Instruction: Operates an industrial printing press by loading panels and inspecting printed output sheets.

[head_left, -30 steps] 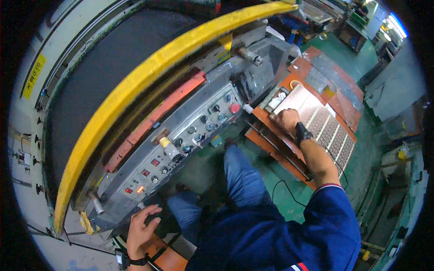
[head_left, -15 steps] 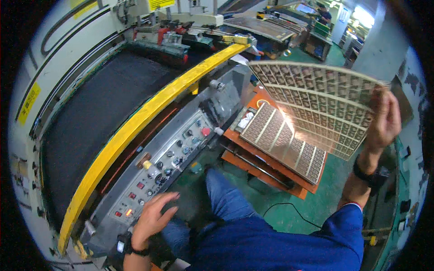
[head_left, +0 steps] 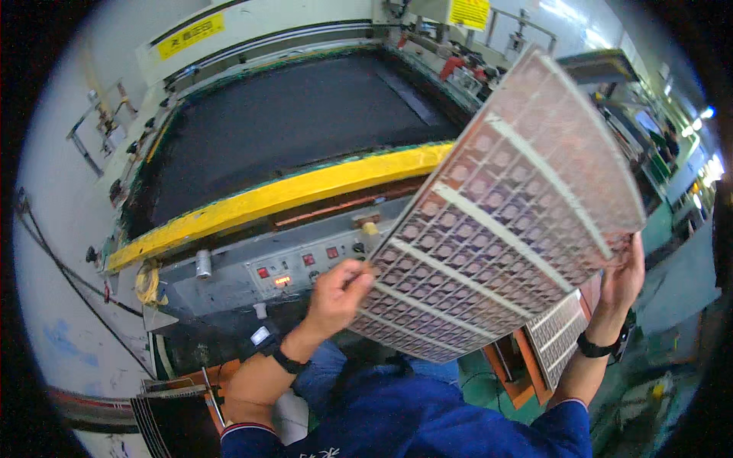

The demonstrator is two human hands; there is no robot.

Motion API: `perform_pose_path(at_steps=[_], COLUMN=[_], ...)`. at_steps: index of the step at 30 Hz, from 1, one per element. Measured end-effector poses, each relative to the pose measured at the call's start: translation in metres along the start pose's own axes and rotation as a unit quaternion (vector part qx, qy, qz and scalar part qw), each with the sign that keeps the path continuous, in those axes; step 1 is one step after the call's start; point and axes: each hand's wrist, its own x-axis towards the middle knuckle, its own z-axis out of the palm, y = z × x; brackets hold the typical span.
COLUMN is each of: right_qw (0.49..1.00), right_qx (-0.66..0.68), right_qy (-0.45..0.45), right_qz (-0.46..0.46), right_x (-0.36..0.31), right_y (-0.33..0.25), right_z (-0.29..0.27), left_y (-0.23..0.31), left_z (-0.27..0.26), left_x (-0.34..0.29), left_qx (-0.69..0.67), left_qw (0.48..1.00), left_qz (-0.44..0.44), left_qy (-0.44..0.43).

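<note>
A thin copper-coloured circuit board panel, marked with rows of small round patterns and pale strips, is held up tilted in front of me. My left hand pinches its left edge between thumb and fingers. At the opposite edge, low on the right, my right hand grips the panel, some of its fingers hidden behind it. The panel slants across the right end of a yellow bar on the machine and covers part of it. Below the right hand, similar panels lie on an orange-brown stand.
Beyond the yellow bar lies a wide black screen in the machine's frame. A control panel with red switches and a lit display faces me. At lower left stands a dark slatted rack. Red clamps sit at the back right.
My view has turned left toward the machine. The panel has moved from above the stand to in front of the machine. My left hand, empty before, has taken hold of its left edge.
</note>
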Motion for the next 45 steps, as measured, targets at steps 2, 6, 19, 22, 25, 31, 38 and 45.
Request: perform_pose_path(at_steps=[2,6,19,22,25,31,38,45], right_qw=[0.998,0.936,0.946,0.954,0.979,0.994,0.989,0.913], right_qx=[0.059,-0.334,-0.205,-0.22,-0.15,-0.045,-0.121,-0.373], right_qy=[-0.03,-0.099,-0.213,-0.181,-0.115,-0.004,0.022,-0.129], right_qz=[-0.006,-0.05,0.13,0.088,0.073,0.101,0.086,0.102], right_x=[0.011,0.018,-0.006,-0.003,-0.006,-0.019,-0.023,-0.029], right_y=[0.02,0.049,0.113,0.12,0.139,0.173,0.196,0.165], right_z=[0.014,0.052,0.095,0.076,0.075,0.09,0.051,0.058], left_y=[0.008,0.026,0.051,0.057,0.049,0.007,0.011,0.005], left_z=[-0.035,-0.096,-0.154,-0.174,-0.213,-0.204,-0.15,-0.155], left_x=[-0.009,-0.016,-0.029,-0.044,-0.081,-0.142,-0.14,-0.136], left_qx=[0.022,0.138,0.174,0.237,0.272,-0.235,-0.183,-0.2], left_qw=[0.999,0.989,0.984,0.965,0.901,0.953,0.942,0.918], left_qz=[0.002,0.035,-0.038,0.045,0.106,-0.056,0.009,0.003], left_qy=[0.035,0.043,0.019,0.101,0.32,0.181,0.282,0.341])
